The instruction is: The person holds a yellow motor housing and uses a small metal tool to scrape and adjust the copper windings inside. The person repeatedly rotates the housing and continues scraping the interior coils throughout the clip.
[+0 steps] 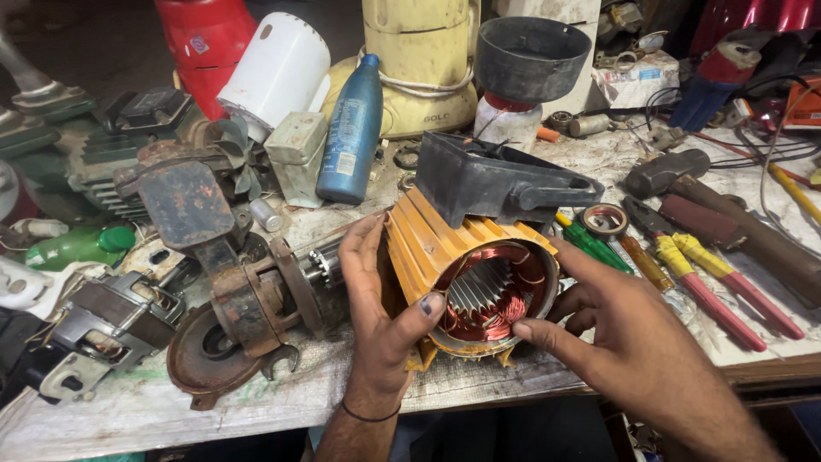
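Observation:
An orange finned motor housing [428,239] lies on the workbench with its open end toward me, showing copper windings [505,312] and a steel laminated core inside. A dark grey terminal box [487,180] sits on top of it. My left hand [380,312] grips the housing's left side, thumb pressed on the rim of the opening. My right hand [620,338] rests against the right rim, fingers spread, thumb at the lower edge of the opening.
A rusty rotor assembly [248,299] lies left of the housing. A blue bottle [352,128], a white canister [275,68], a cream appliance [423,60] and a black funnel-shaped cup [530,56] stand behind. Pliers with red-yellow handles [710,282], screwdrivers [599,248] and a tape roll [604,219] lie right.

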